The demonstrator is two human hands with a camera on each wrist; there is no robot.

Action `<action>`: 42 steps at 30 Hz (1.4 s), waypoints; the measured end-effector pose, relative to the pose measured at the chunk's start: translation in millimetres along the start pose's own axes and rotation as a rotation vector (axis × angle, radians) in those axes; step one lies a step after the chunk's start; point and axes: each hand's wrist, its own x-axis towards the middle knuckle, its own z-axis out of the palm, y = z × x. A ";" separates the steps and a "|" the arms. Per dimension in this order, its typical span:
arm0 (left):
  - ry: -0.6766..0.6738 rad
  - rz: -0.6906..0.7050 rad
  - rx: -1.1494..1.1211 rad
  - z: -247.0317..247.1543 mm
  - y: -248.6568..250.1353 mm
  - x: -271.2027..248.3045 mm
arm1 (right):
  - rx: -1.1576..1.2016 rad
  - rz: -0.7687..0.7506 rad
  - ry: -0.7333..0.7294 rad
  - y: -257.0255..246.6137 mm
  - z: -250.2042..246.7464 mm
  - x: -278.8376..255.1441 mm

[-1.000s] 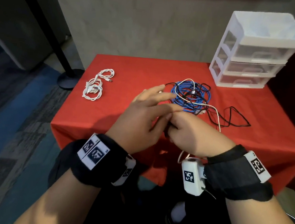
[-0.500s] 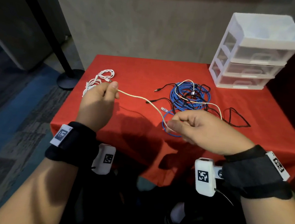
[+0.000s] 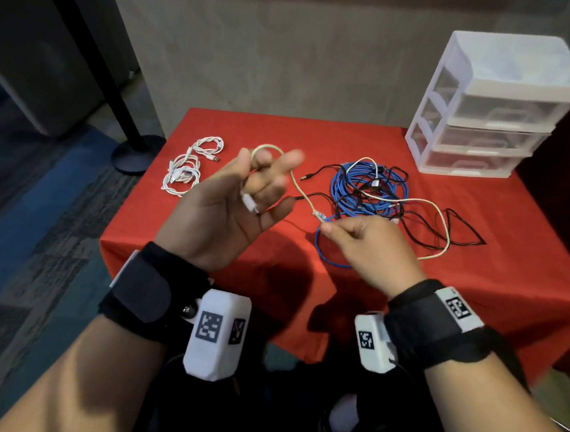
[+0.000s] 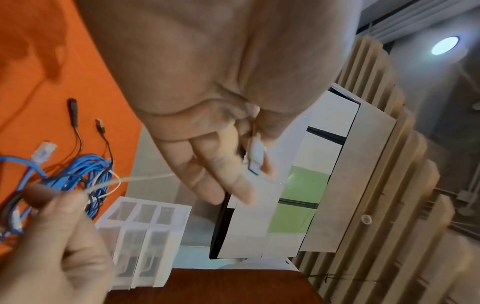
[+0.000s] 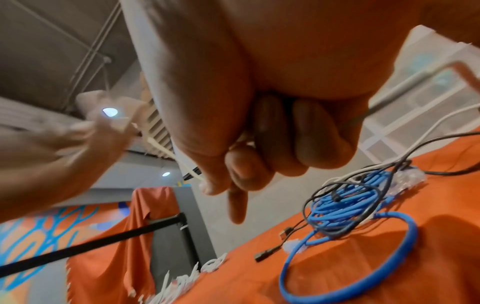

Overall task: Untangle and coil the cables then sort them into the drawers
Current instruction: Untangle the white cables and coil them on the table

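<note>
Pinched in the right hand, a cream cable loops over the left hand, whose blurred fingers half hide its plug. Behind them a blue cable tangles with black leads, left of the closed drawers.

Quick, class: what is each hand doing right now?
Left hand: fingers spread, thin cream-white cable looped over them, its white plug at the palm.
Right hand: pinches the same cable.

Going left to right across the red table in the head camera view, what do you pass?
White cable bundle → left hand → right hand → drawer unit.
</note>
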 end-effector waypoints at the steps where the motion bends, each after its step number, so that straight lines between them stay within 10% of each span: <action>1: -0.013 0.013 0.009 2.9 -0.4 2.4 | -0.044 -0.028 -0.015 -4.0 4.6 -3.3; 7: 0.146 0.109 -0.039 -1.2 -5.7 16.2 | -0.118 -0.182 -0.156 -12.1 6.3 -16.1; 11: 0.282 0.148 0.355 -4.0 -23.7 20.7 | -0.096 -0.311 -0.239 -27.4 -6.7 -22.0; 16: 0.131 0.002 0.513 -2.7 -34.4 17.3 | -0.005 -0.417 -0.126 -38.3 -34.8 -17.3; 23: -0.027 -0.142 0.688 10.7 -35.1 12.6 | 0.250 -0.319 0.082 -50.1 -37.7 -18.9; 29: -0.031 -0.126 0.595 7.7 -35.9 10.0 | 0.504 -0.186 -0.023 -51.5 -37.2 -21.3; 42: 0.034 -0.089 0.400 -6.8 -39.1 1.5 | 0.430 -0.171 0.101 -43.7 -37.5 -15.6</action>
